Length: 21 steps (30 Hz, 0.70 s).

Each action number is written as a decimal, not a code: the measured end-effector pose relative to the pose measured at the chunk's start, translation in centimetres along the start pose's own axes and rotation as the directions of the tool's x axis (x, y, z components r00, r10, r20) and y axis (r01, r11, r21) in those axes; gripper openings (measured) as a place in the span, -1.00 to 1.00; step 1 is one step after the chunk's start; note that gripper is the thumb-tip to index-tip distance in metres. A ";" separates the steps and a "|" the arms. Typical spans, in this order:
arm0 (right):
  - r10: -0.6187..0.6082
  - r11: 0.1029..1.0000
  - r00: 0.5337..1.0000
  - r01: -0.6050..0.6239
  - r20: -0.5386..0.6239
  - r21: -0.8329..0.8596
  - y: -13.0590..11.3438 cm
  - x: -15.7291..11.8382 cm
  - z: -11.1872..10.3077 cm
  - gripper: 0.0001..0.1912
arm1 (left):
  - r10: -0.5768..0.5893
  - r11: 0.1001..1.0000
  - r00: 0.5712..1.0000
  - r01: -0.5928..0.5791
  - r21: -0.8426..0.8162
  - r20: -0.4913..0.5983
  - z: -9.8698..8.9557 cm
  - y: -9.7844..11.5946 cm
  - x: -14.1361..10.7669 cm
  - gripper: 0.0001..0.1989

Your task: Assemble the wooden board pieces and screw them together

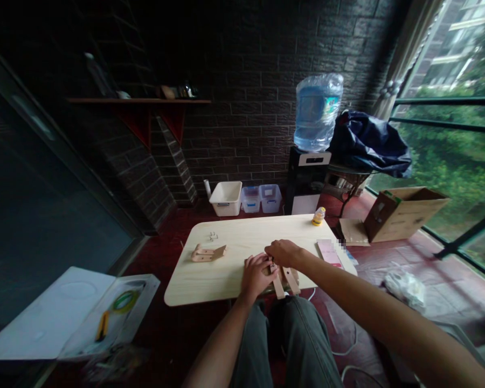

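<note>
A wooden piece with two parallel strips (278, 283) lies at the near edge of the pale table (222, 280). My left hand (258, 275) rests on its left part, fingers bent over it. Just above, my right hand (282, 252) is closed at the top of the piece, its fingers pinched around something too small to make out. Another wooden piece (207, 253), with a raised flap, sits on the table's left side. Behind it are several small metal hooks or bent rods (213, 236).
A yellow-based bottle (318, 216) stands at the table's back right corner, and a pink sheet (328, 253) lies at the right edge. An open white case (105, 312) is at the left. Bins (226, 198) and a water dispenser (307, 178) stand behind.
</note>
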State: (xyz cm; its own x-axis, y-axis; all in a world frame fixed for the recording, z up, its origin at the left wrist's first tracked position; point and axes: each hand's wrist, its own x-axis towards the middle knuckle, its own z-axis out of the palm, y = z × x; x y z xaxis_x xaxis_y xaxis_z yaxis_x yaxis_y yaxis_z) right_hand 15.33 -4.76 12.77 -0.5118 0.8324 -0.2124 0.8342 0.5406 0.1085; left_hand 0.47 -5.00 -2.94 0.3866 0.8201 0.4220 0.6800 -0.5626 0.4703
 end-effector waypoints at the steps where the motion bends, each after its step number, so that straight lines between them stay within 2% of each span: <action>1: -0.012 1.000 1.000 0.012 -0.007 -0.005 0.1 0.1 0.4 -0.74 | -0.004 1.000 1.000 0.004 0.002 0.005 0.0 0.0 0.0 -0.82; 5: -0.059 0.998 0.997 0.060 -0.042 0.019 0.8 0.4 2.2 -0.74 | -0.012 1.000 1.000 0.012 0.001 0.028 0.0 0.1 0.1 -0.80; 9: -0.035 0.998 0.997 0.039 -0.068 0.057 1.2 0.3 3.0 -0.73 | -0.020 1.000 0.999 0.020 -0.006 0.028 0.0 0.1 0.2 -0.78; 15: 0.040 0.998 0.998 -0.038 -0.051 0.041 0.8 0.2 2.6 -0.72 | -0.018 1.000 0.999 0.018 -0.015 0.034 -0.3 0.1 0.2 -0.81; 21: -0.007 1.000 1.000 0.007 0.000 -0.005 0.8 -0.5 1.5 -0.65 | -0.014 1.000 1.000 0.014 -0.019 0.005 -0.3 0.3 -0.1 -0.80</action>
State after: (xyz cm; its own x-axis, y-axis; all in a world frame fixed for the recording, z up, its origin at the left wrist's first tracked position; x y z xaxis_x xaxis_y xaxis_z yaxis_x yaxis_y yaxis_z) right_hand 16.55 -4.91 11.52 -0.5178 0.8286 -0.2128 0.8295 0.5471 0.1123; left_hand 0.45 -5.26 -2.55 0.3802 0.8285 0.4111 0.6734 -0.5526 0.4911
